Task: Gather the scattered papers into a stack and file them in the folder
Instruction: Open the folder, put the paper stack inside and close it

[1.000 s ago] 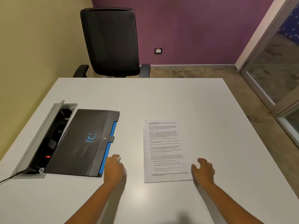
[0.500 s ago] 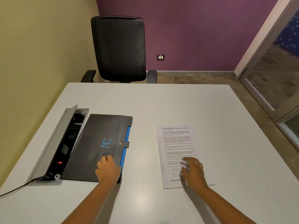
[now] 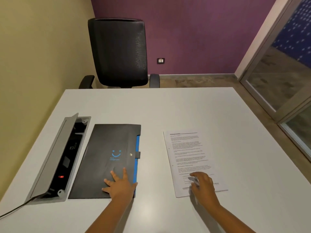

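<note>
Both hands have slid forward since the last frames: from beside the folder's edge, my left hand (image 3: 119,185) now lies flat on the black folder (image 3: 107,158), fingers spread, gripping nothing, and my right hand (image 3: 201,182) has come onto the near end of the papers (image 3: 188,155), fingers curled down on the top sheet; I cannot tell whether it pinches it. I judge gathering done, since the papers look like one squared stack on the white surface (image 3: 168,108), well apart from the folder. Filing remains: the folder's tab is closed and nothing is inside yet
</note>
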